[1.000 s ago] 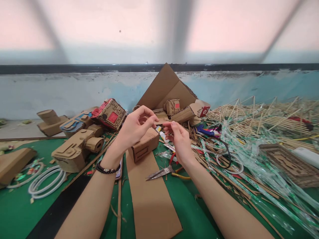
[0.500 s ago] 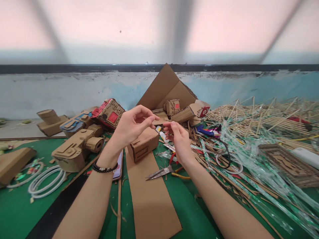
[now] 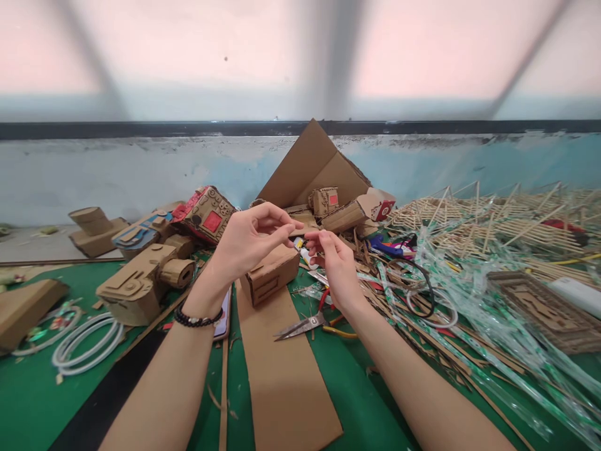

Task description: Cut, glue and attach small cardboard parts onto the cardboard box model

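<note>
My left hand point(image 3: 248, 241) and my right hand point(image 3: 335, 266) are raised above the green mat point(image 3: 366, 401), fingertips meeting in a pinch. Between them is a tiny bit, too small to identify. Just below the hands sits a small cardboard box point(image 3: 272, 272) at the far end of a long cardboard strip point(image 3: 282, 369). Scissors point(image 3: 303, 324) with red and yellow handles lie by my right wrist. A black bead bracelet point(image 3: 195, 319) circles my left wrist, and a phone point(image 3: 224, 313) peeks out under it.
Cardboard models point(image 3: 141, 285) and a red-panelled one point(image 3: 206, 216) crowd the left; a white tubing coil point(image 3: 84, 341) lies in front. A folded cardboard sheet point(image 3: 314, 166) leans on the wall. Stick lattices point(image 3: 493, 219), plastic wrappers point(image 3: 469, 300) and a woven tray point(image 3: 544, 310) fill the right.
My right hand has shifted slightly left and up, bringing its fingertips against those of the left hand. The left hand barely moved.
</note>
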Demonstrator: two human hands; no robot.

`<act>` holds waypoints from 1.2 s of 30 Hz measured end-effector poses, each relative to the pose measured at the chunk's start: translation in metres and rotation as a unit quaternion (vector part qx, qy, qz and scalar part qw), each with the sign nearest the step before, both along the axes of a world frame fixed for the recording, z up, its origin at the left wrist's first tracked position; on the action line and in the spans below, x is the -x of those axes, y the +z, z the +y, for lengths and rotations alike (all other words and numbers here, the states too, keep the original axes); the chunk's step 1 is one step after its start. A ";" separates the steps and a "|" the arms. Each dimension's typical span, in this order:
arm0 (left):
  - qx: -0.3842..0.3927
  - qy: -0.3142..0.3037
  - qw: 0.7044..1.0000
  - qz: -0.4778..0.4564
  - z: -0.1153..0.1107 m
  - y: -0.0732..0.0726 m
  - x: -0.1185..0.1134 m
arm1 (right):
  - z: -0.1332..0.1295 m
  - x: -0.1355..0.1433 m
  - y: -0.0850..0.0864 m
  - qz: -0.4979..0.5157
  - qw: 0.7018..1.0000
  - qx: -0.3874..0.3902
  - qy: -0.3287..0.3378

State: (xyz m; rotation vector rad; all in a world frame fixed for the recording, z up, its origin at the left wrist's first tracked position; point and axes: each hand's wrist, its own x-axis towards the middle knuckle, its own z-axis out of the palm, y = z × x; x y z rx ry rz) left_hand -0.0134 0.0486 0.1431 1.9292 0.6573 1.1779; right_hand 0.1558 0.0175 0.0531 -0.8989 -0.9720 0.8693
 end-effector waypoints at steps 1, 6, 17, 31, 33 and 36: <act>-0.003 0.003 1.000 0.007 0.000 0.000 0.000 | 0.000 0.000 0.000 0.000 1.000 0.000 0.000; 0.009 -0.026 0.998 0.064 0.001 0.000 0.003 | 0.001 0.000 0.000 -0.007 1.000 0.000 0.003; 0.162 -0.203 0.961 0.100 0.003 0.005 0.012 | 0.002 0.000 -0.001 -0.025 1.000 -0.005 0.003; 0.186 -0.263 0.943 0.083 0.003 0.004 0.014 | 0.000 0.001 0.000 -0.046 0.999 -0.014 0.006; 0.181 -0.270 0.942 0.087 0.004 0.004 0.015 | 0.000 0.001 0.001 -0.054 0.998 -0.016 0.005; 0.173 -0.262 0.945 0.097 0.004 0.003 0.016 | 0.000 0.001 0.001 -0.058 0.998 -0.018 0.013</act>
